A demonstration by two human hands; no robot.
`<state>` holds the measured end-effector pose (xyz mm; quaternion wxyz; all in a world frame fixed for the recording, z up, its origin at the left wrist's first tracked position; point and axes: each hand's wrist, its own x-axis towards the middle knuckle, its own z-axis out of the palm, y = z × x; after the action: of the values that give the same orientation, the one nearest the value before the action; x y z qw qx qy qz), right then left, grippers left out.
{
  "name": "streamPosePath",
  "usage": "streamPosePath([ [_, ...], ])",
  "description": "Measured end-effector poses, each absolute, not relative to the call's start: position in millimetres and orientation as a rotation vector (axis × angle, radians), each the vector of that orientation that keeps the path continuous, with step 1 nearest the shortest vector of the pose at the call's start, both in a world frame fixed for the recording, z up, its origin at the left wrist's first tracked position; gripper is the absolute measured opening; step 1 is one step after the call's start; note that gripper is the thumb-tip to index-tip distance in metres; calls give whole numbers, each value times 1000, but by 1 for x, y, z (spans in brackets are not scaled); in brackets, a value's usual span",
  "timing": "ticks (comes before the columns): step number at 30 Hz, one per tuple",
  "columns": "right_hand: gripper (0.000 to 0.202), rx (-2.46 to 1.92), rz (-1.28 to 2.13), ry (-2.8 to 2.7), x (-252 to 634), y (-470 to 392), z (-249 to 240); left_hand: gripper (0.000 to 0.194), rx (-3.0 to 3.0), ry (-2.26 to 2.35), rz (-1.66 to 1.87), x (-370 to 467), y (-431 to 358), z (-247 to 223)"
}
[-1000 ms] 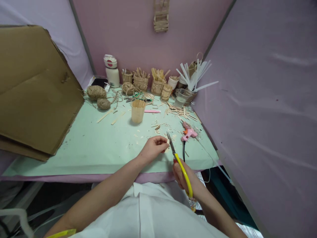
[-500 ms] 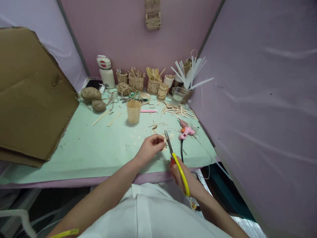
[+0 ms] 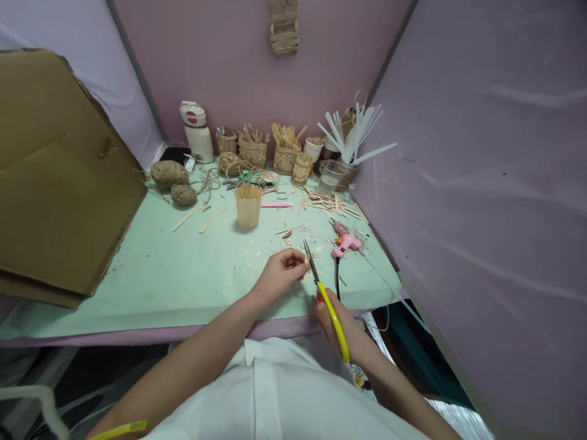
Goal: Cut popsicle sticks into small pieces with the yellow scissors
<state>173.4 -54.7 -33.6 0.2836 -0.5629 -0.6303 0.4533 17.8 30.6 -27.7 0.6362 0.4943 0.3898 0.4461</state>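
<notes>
My left hand (image 3: 285, 269) pinches a small pale wood piece (image 3: 307, 260) between thumb and fingers, low over the table's front part. Wrapped round the yellow-handled scissors (image 3: 334, 318) is my right hand (image 3: 331, 315). Their blades point away from me, beside the wood piece, and look nearly closed. Wood scraps (image 3: 287, 234) lie just beyond the blades. A pale wooden cup (image 3: 248, 208) stands upright behind my left hand.
A pink glue gun (image 3: 346, 242) with a black cable lies right of the scissors. Twine balls (image 3: 169, 174), a bottle (image 3: 198, 137), stick-filled baskets (image 3: 252, 154) and a clear cup (image 3: 329, 178) line the back. Cardboard (image 3: 59, 177) stands left.
The scissors have closed a little, with the yellow handle shifting slightly left. My left hand still pinches the wood piece in almost the same place.
</notes>
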Motion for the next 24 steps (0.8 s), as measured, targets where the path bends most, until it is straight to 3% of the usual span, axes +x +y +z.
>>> streamPosePath([
  [24,36,-1470,1230,-1694,184,-60,-46,17,1120,863,931,14,33,-30],
])
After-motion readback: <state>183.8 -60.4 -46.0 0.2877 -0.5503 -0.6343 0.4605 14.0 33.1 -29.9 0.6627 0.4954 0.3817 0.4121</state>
